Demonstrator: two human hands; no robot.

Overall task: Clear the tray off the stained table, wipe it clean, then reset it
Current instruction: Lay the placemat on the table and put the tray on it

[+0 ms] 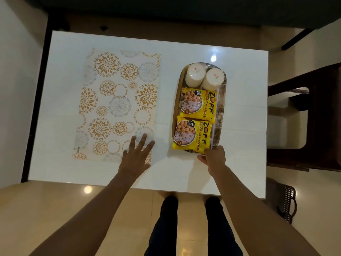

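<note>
We note our right hand (214, 157) closed in a grip on the near rim of the tray (222, 100), our left hand (136, 154) spread flat, empty, on the patterned mat (118, 100) across the worktop (243, 126).

tray (177, 100): 1 | yellow packets (198, 103): 2 | white cups (195, 74): 2 | placemat (118, 106): 1
</note>
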